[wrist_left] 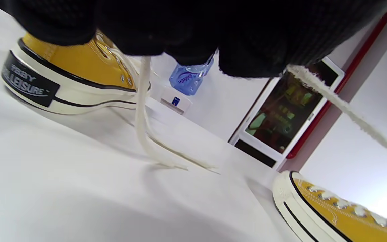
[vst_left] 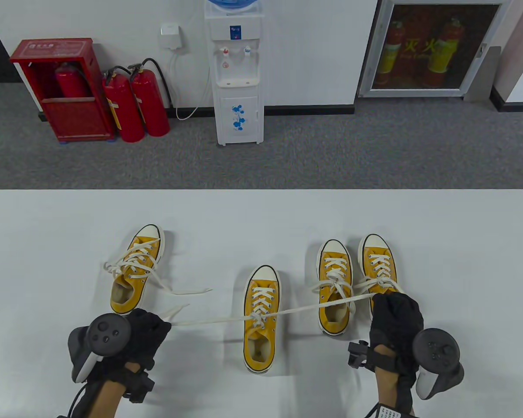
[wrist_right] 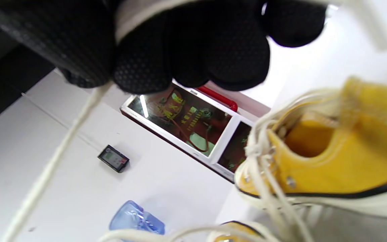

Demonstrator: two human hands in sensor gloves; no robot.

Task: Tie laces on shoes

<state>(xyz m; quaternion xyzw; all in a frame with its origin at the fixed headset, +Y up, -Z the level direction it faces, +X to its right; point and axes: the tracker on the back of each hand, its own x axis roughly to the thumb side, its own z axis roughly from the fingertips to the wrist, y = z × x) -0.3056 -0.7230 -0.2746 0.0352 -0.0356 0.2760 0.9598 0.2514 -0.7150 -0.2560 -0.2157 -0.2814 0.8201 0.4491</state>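
Several yellow canvas shoes with white laces stand on the white table (vst_left: 261, 217). The middle shoe (vst_left: 260, 320) has its lace (vst_left: 314, 308) pulled taut out to both sides. My left hand (vst_left: 150, 324) grips the left end of that lace just left of the shoe; the lace end hangs from the gloved fingers (wrist_left: 186, 40) in the left wrist view. My right hand (vst_left: 394, 311) grips the right end over the heel of the far right shoe (vst_left: 381, 270). In the right wrist view the lace (wrist_right: 55, 161) runs down from the closed fingers (wrist_right: 193, 50).
An untied shoe (vst_left: 137, 270) lies at the left with loose lace ends trailing right. A shoe (vst_left: 335, 287) with a bow stands between the middle shoe and the far right one. The table's far edge is beyond the shoes; a water dispenser (vst_left: 237, 74) stands behind.
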